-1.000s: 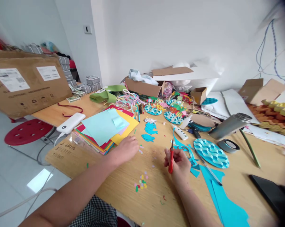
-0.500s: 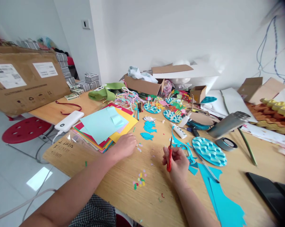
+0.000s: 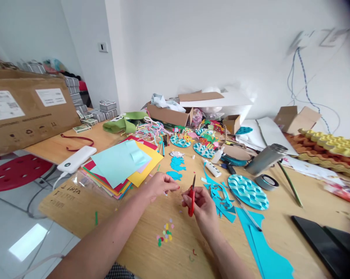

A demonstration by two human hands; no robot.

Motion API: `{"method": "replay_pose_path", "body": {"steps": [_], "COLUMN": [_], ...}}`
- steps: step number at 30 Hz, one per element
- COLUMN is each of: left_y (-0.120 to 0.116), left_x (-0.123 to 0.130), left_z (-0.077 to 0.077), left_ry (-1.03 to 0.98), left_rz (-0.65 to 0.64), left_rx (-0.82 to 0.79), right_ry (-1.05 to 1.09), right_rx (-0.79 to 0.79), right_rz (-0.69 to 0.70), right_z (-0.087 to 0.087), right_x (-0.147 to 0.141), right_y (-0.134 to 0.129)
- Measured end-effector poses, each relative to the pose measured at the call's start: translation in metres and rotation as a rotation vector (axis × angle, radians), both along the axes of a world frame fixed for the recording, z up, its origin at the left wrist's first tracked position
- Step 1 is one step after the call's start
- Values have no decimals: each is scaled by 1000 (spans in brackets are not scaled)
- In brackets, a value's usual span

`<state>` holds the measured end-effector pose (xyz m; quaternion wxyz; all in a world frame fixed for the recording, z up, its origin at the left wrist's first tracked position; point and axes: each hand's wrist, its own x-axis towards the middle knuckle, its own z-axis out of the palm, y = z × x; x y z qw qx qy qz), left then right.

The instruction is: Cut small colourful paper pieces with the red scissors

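Observation:
Red-handled scissors (image 3: 191, 201) are held in my right hand (image 3: 202, 209), blades pointing up and away from me. My left hand (image 3: 159, 186) is just left of them, its fingertips pinched on a tiny red piece (image 3: 178, 187) over the table. Beyond my left hand lie blue paper fish (image 3: 174, 175), with a white patterned fish (image 3: 177, 154) behind them. Small coloured paper dots (image 3: 166, 234) are scattered nearer to me. To the right of my right hand are curled blue scraps (image 3: 221, 199) and a large cut blue sheet (image 3: 268, 248).
Stacked coloured paper (image 3: 113, 162) and a white power bank (image 3: 77, 159) are at the left. Toward the right stand a metal flask (image 3: 266, 159), a wavy blue oval (image 3: 248, 192), a tape roll (image 3: 267, 181) and a black phone (image 3: 317, 240). A glue bottle (image 3: 212, 168) lies behind the scraps.
My left hand has moved in toward the scissors, its fingertips now pinched on a red piece. My right hand with the scissors has come closer to it. The view has shifted slightly.

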<state>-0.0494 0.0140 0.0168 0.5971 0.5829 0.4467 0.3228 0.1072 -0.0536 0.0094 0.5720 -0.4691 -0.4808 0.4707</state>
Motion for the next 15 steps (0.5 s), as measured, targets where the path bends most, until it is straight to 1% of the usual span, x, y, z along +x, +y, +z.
{"method": "replay_pose_path", "body": {"steps": [4,11,15], "left_y": [-10,-21,-25], "left_x": [9,16,18], "left_z": [-5,-14,-14], "left_ry": [-161,-320,-395], "left_rz": [-45,-89,-102], "left_rx": [-122,-272,-321], "right_ry": [23,46,43], "right_rx": [-2,-2,-9], "right_rz": [-22,-15,-6], "right_z": [1,2,0], "right_x": [2,2,4], "right_y": [0,1,2]}}
